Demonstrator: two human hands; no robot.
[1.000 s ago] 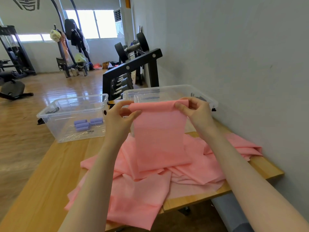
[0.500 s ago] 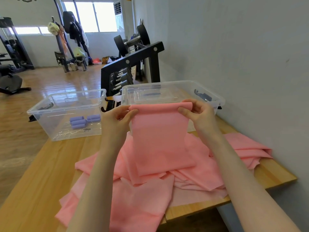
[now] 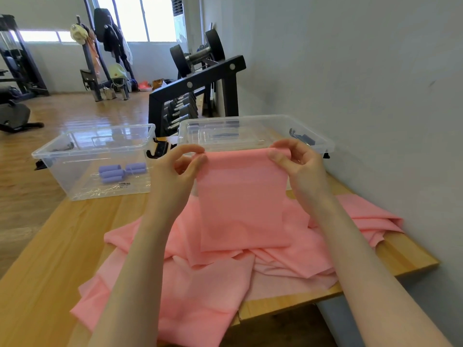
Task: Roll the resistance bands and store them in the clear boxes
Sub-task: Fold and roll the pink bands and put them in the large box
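Both hands are up over the wooden bench (image 3: 50,259), pinching the top edge of a thin, matte pink band (image 3: 241,201): the left hand (image 3: 175,171) takes one corner between thumb and fingers, the right hand (image 3: 298,166) the other. The strip hangs flat and smooth, its lower end reaching the crumpled heap of pink bands (image 3: 195,284) spread across the boards. Behind it stands a clear plastic box (image 3: 313,139), its near wall partly hidden by the strip. A second clear box (image 3: 62,171) to the left holds small purple rolls (image 3: 121,171). A black dumbbell rack (image 3: 195,83) stands just beyond.
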